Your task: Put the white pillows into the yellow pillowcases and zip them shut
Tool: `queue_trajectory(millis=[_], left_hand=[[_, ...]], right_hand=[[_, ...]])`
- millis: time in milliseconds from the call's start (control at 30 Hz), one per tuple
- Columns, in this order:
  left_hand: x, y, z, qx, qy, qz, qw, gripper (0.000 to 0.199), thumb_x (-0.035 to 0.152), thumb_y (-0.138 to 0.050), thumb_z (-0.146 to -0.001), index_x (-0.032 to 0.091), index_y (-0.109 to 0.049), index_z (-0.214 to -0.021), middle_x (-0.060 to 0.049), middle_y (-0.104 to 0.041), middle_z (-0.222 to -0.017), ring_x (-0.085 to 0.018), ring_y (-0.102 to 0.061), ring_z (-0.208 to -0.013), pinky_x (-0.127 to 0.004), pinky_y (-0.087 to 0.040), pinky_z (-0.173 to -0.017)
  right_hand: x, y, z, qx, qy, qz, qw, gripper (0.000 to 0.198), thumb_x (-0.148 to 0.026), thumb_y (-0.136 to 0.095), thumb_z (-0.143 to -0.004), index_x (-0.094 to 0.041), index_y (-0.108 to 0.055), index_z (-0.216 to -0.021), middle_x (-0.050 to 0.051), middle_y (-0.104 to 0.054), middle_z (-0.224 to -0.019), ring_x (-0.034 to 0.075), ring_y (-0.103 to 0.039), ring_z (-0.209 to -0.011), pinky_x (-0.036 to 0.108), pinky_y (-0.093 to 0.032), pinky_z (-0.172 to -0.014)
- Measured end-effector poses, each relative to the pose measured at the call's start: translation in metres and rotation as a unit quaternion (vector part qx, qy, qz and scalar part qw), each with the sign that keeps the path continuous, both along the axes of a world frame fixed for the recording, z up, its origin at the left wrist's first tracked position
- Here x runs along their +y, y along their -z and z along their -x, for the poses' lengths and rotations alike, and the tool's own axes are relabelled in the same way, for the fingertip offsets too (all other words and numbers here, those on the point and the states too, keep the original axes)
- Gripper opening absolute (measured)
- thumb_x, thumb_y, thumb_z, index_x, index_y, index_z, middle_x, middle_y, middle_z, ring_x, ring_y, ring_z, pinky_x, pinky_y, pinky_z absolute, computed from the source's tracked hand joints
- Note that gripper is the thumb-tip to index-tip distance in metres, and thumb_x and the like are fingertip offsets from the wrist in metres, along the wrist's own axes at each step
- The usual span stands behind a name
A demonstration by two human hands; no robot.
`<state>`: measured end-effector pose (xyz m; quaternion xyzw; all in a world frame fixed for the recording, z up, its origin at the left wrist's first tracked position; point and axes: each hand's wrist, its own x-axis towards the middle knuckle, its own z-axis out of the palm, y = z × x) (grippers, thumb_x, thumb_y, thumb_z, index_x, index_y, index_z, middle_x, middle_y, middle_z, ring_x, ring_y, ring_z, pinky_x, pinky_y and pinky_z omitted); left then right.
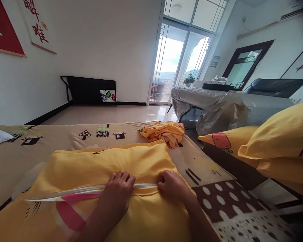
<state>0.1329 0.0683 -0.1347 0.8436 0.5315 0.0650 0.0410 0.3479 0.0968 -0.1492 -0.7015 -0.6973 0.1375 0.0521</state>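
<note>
A yellow pillowcase (131, 161) with pink patches lies in front of me, plumped out by something inside. A white zip (73, 191) runs across it, and its left stretch gapes a little. My left hand (121, 188) is closed on the fabric at the middle of the zip, fingers curled over its edge. Farther right along the same seam, my right hand (174, 185) is closed too, its thumb and fingers pinching the cloth near the zip's end. Whether it also has the zip's pull is hidden.
Under the pillowcase spreads a patterned bedsheet (73, 137). A crumpled orange cloth (164, 131) lies just beyond. Yellow pillows (280, 141) are piled at the right. Farther back are a plastic-covered table (212, 101), a black folding frame (88, 89) and a glass door (176, 60).
</note>
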Motion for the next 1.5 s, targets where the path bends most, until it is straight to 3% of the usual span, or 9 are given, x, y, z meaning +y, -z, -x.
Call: queue_trajectory(millis=[367, 733, 967, 1200, 1500], left_hand=[[-0.001, 0.003, -0.007, -0.012, 0.014, 0.001, 1.0, 0.028, 0.014, -0.029, -0.093, 0.02, -0.057, -0.094, -0.007, -0.059, -0.099, -0.025, -0.051, -0.094, -0.042, -0.04, -0.081], [-0.002, 0.005, -0.006, -0.011, 0.002, -0.015, 1.0, 0.028, 0.014, -0.029, -0.092, 0.019, -0.057, -0.092, -0.008, -0.058, -0.096, -0.024, -0.051, -0.092, -0.041, -0.039, -0.08], [-0.001, 0.003, -0.006, -0.004, 0.002, -0.008, 1.0, 0.028, 0.014, -0.03, -0.092, 0.019, -0.057, -0.092, -0.008, -0.059, -0.097, -0.025, -0.051, -0.093, -0.041, -0.038, -0.081], [-0.001, 0.003, -0.003, -0.068, -0.001, 0.01, 0.998, 0.025, 0.018, -0.031, -0.094, 0.019, -0.055, -0.088, -0.006, -0.058, -0.095, -0.022, -0.05, -0.091, -0.038, -0.037, -0.08], [0.001, 0.003, -0.005, -0.068, -0.005, 0.02, 0.997, 0.025, 0.018, -0.031, -0.094, 0.019, -0.056, -0.087, -0.005, -0.058, -0.095, -0.022, -0.05, -0.091, -0.038, -0.037, -0.08]], right_hand=[[-0.019, -0.027, -0.004, -0.165, 0.074, -0.053, 0.982, 0.019, -0.023, -0.048, -0.079, -0.016, -0.065, -0.083, 0.016, -0.069, -0.087, 0.028, -0.065, -0.085, 0.031, -0.037, -0.067], [-0.017, -0.018, 0.005, -0.137, 0.035, -0.031, 0.99, 0.024, -0.018, -0.044, -0.08, -0.014, -0.068, -0.085, 0.015, -0.07, -0.091, 0.025, -0.065, -0.088, 0.029, -0.037, -0.066], [-0.014, -0.018, 0.012, -0.132, 0.047, -0.036, 0.989, 0.024, -0.018, -0.045, -0.08, -0.014, -0.068, -0.086, 0.014, -0.07, -0.093, 0.026, -0.065, -0.088, 0.029, -0.037, -0.065], [-0.015, -0.022, 0.003, -0.131, 0.061, -0.053, 0.988, 0.019, -0.02, -0.049, -0.08, -0.015, -0.067, -0.084, 0.015, -0.069, -0.087, 0.024, -0.065, -0.085, 0.028, -0.038, -0.067], [-0.015, -0.023, 0.004, -0.143, 0.055, -0.06, 0.986, 0.021, -0.017, -0.045, -0.079, -0.015, -0.066, -0.082, 0.015, -0.068, -0.085, 0.026, -0.065, -0.082, 0.028, -0.033, -0.06]])
